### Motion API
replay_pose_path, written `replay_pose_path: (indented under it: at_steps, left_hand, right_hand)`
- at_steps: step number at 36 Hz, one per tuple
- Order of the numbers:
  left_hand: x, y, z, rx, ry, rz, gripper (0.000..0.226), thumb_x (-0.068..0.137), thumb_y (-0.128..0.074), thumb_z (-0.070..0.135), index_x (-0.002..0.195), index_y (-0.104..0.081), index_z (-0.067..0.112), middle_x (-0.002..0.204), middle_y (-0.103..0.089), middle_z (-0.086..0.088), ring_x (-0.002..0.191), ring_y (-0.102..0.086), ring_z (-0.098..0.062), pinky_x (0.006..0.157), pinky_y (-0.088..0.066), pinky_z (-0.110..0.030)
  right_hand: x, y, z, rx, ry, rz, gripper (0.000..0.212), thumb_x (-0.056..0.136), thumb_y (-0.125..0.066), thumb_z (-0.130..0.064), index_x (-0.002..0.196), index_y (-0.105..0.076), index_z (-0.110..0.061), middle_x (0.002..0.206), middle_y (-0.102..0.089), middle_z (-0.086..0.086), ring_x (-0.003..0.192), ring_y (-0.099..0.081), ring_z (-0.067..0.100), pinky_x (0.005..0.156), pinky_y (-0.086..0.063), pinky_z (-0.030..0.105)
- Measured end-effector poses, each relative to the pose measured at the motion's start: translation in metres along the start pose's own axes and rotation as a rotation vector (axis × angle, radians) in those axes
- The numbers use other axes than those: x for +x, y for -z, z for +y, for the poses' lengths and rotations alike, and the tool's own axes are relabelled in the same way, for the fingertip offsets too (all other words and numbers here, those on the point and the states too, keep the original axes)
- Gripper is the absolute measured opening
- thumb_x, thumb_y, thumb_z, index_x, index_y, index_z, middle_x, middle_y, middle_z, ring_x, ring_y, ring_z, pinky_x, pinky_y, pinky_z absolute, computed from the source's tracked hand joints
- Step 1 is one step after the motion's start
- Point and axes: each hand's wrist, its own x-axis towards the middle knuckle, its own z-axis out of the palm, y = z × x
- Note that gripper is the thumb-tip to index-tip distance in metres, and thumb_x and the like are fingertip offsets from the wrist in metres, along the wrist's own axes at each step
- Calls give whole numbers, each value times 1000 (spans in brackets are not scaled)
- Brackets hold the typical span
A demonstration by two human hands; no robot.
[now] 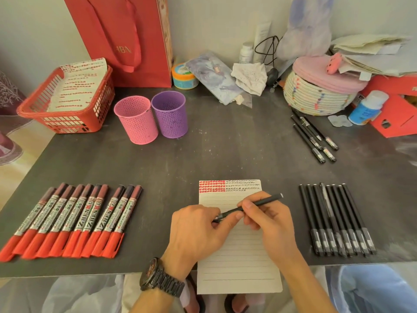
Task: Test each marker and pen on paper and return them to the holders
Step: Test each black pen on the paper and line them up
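Black pen (259, 203) held over the lined paper (237, 263), close to the front edge of the worktop (225, 150). Long axis runs 8 o'clock to 2 o'clock, with the butt end high at 2 and the cap end low at 8.

Left hand (196, 229) pinches the cap end between thumb and fingers. Right hand (268, 219) pinches the barrel about mid-length. Both grasp the one pen, and the hands are just beside each other.

The cap is either coming off or going on. I cannot tell which, because the left hand's fingers cover the join. The nib is not visible.

Free lines of the paper lie directly under the hands. Scribbles fill only the top rows, at 12 o'clock.

Pink holder (137, 123) and purple holder (170, 114) stand touching at 11 o'clock, well apart from the hands. The left hand is the nearer one, and the holders' bottoms cannot be seen.

Row of black pens (338, 220) lies at 3 o'clock, nearer the right hand. Red markers (72, 220) lie at 9 o'clock. Four loose pens (313, 136) lie at 1 o'clock.

The paper's near edge overhangs the worktop.
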Motion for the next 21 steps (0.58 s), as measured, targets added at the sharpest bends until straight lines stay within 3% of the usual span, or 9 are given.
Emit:
replay_pose_path:
  at_steps: [7,10,13,16,21]
  left_hand:
    - [-1,-2,-2,-29,-54,123,58,92,-42,74,59,-37,26,56,-34,16,55,-34,-4,48,-23,-16]
    - [-1,-5,-5,-94,-16,107,43,93,-46,67,73,-43,29,72,-47,18,74,-45,-5,61,-40,-21]
    - [0,-7,-6,-88,44,52,24,92,-49,62,90,-44,38,86,-52,22,91,-49,1,78,-40,-17]
    - [1,-10,-8,-60,77,22,24,91,-52,54,108,-50,37,85,-46,25,94,-47,3,84,-37,-14]
    - [3,-11,-9,-36,113,-44,29,86,-59,47,111,-51,35,83,-44,24,85,-47,-1,82,-39,-15]
  right_hand:
    - [1,7,3,173,-18,173,18,90,-59,-19,75,-68,-15,50,-49,5,45,-43,18,47,-34,24]
    - [4,10,3,261,-62,281,20,90,-53,-23,74,-57,-13,47,-44,9,40,-39,21,45,-30,28]
    - [5,8,2,250,-76,314,25,97,-49,-23,74,-52,-18,47,-46,10,37,-40,22,41,-33,24]
    - [7,8,1,259,-82,326,35,104,-49,-15,71,-54,-22,50,-50,9,36,-42,21,38,-33,22]
    - [19,17,-6,184,-81,308,31,103,-52,-12,72,-55,-17,57,-58,16,40,-51,24,39,-39,26]
